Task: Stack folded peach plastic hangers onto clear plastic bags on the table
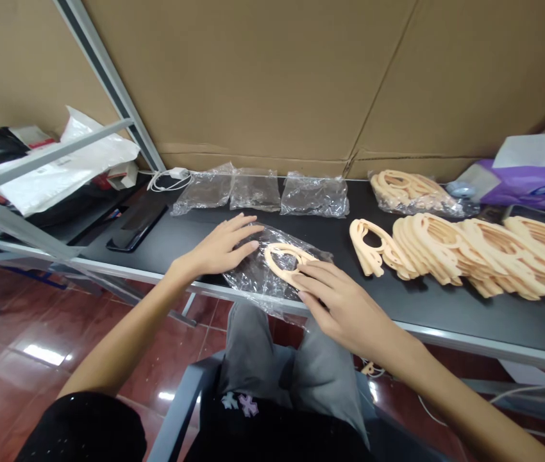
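Observation:
A cream-coloured flat piece with an oval opening point(275, 264) lies on a clear plastic bag point(258, 282) at the table's front edge. My right hand point(337, 298) is closed over the near right end of this piece, its fingers across the top. To the left, my left hand point(222, 244) has its fingers stretched out and apart, resting at the bag's left side. The bag is crinkled and hangs slightly over the edge. Whether the piece lies in the bag or on top of it, I cannot tell.
Stacks of similar cream pieces point(438, 247) lie at the right, with a filled bag point(407, 192) behind them. Several clear bags point(313, 194) lie along the back. A black phone point(138, 224), a white cable point(169, 179) and a purple tissue pack point(532, 183) are also there.

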Tool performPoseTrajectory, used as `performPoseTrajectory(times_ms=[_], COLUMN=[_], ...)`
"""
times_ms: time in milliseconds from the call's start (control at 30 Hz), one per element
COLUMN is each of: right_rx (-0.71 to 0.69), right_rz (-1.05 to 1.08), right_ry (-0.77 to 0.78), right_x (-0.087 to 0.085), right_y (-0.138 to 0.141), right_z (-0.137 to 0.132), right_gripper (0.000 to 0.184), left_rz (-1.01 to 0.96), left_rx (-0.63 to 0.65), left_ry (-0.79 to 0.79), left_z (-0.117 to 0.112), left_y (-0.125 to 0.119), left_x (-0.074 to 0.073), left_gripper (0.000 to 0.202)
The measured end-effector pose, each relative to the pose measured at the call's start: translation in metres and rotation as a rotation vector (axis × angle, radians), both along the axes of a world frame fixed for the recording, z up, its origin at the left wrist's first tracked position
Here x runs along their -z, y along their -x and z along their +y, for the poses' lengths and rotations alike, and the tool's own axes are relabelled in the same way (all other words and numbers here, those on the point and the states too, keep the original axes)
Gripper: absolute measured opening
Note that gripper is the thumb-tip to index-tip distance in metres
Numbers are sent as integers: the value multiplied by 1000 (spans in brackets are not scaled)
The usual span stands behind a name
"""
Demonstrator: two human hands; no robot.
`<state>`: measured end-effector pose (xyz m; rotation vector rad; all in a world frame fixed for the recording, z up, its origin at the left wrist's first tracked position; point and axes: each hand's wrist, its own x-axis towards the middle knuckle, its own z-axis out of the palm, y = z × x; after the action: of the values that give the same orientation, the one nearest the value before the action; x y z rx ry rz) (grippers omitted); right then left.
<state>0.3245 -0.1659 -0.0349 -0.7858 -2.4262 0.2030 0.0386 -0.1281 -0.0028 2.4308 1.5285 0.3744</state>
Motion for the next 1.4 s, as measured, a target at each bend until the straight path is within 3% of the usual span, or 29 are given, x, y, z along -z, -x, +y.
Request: performPoseTrajectory(times_ms=[67,167,433,600,733,867,967,1033,1100,1400], right_rx=[-32,-71,-229,-197,-144,-259,-250,-188,-171,-229], right_rz=[-41,-69,-169,-158,-118,-147,-185,-208,-234,-219], right_ry=[4,32,177,183,180,178,191,176,141,60], right_x=[-1,-4,-13,-9,-6,-7,-7,-5,-3,-3], right_y=[0,4,22,28,27,25,24,24,24,37], right_z=[2,7,37,42,41,41,38,35,32,28], right_gripper=[39,43,49,50,48,45,49,49,46,44], left_rz=[14,-20,-40,-26,52,52,-49,-72,-64,-303], left_rx=[15,11,32,3,16,202,48,-66,-80,-61], left_ry=[79,78,81,44,-106,-142,-170,-203,-220,-420], left_z=[1,-2,-1,4,-10,-39,-50,-52,-51,-58], left_y=[11,14,15,23,5,-42,-67,-73,-73,-74], left_x=[7,11,11,7,-7,-15,-11,-7,-2,6], left_gripper=[58,69,84,89,75,64,53,37,20,29])
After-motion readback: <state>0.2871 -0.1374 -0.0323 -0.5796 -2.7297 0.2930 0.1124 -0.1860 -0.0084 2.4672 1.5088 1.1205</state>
